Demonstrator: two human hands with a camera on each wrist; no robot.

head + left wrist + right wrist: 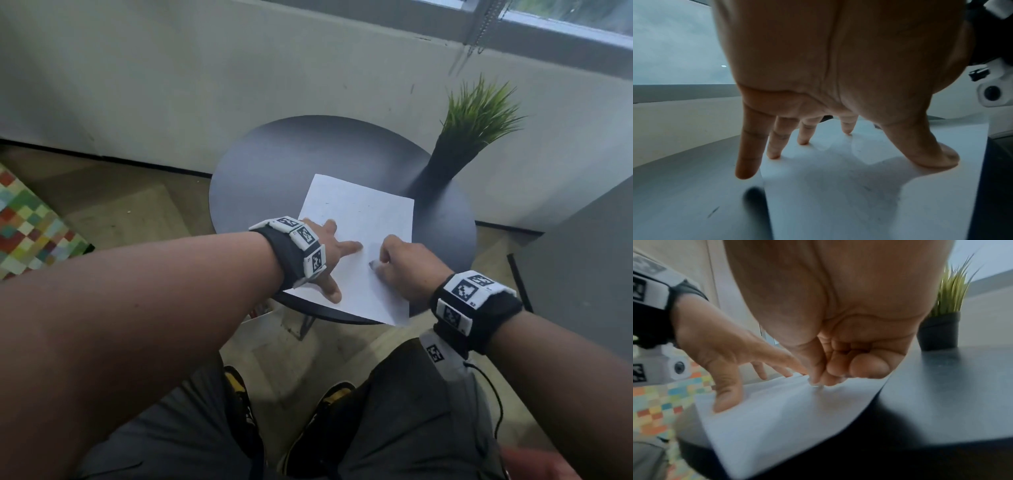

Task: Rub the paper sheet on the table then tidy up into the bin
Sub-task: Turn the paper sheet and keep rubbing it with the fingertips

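On the round dark worktop (274, 161), a potted grass plant (469, 137) stands beyond the paper sheet (359, 212). Left hand (325, 250) spreads straight fingers (774, 146) flat on the sheet. Right hand (400, 263) curls its fingers (830, 374), pinching something small and unclear against the paper.

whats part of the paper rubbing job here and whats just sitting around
In the job: paper sheet; round table; left hand pressing the sheet flat; right hand with fingers curled, on the sheet.

Lying about: potted grass plant; chequered mat.
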